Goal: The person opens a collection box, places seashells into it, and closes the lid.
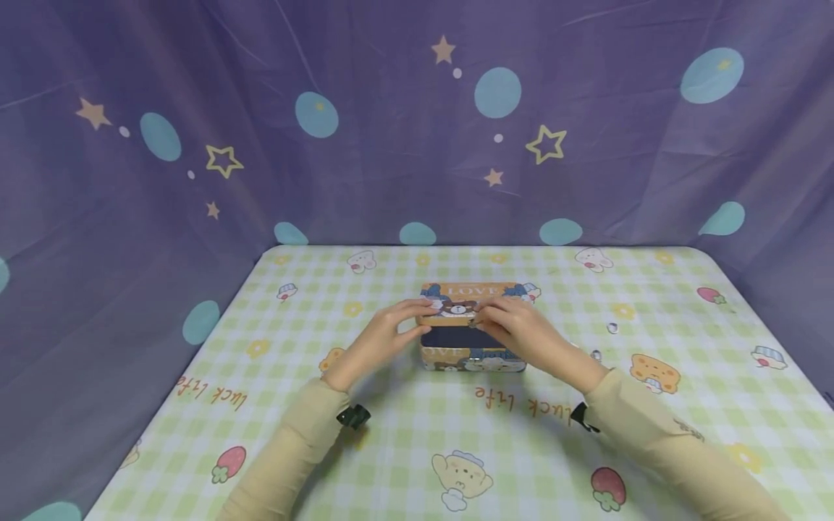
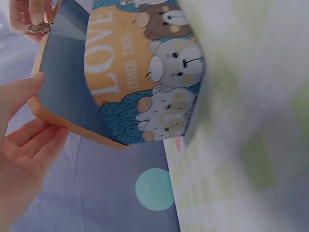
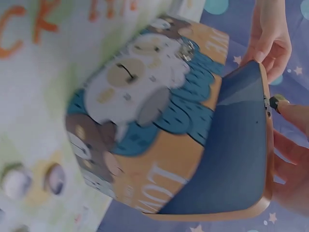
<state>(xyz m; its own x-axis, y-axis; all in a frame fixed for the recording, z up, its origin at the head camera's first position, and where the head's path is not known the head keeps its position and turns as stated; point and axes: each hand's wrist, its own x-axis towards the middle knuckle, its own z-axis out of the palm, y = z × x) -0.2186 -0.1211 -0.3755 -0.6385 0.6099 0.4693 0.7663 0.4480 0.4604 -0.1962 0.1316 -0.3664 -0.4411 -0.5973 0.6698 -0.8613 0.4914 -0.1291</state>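
A tin box (image 1: pixel 495 363) printed with cartoon bears and the word LOVE sits mid-table, its hinged lid (image 1: pixel 472 291) partly raised. The dark, plain inside of the lid (image 3: pixel 236 140) faces the right wrist camera. My left hand (image 1: pixel 391 329) pinches the lid's left front corner, thumb at the rim and fingers on the outer side, as the left wrist view shows. At the middle of the lid's front edge, my right hand (image 1: pixel 521 329) pinches the small metal clasp (image 3: pixel 275 101) between thumb and finger. The bottom of the box is hidden.
Small shiny round pieces (image 1: pixel 612 328) lie on the table right of the box, one close to my right forearm. A green checked cloth (image 1: pixel 391 463) with printed cartoons covers the table. Behind it hangs a purple curtain (image 1: pixel 404 181).
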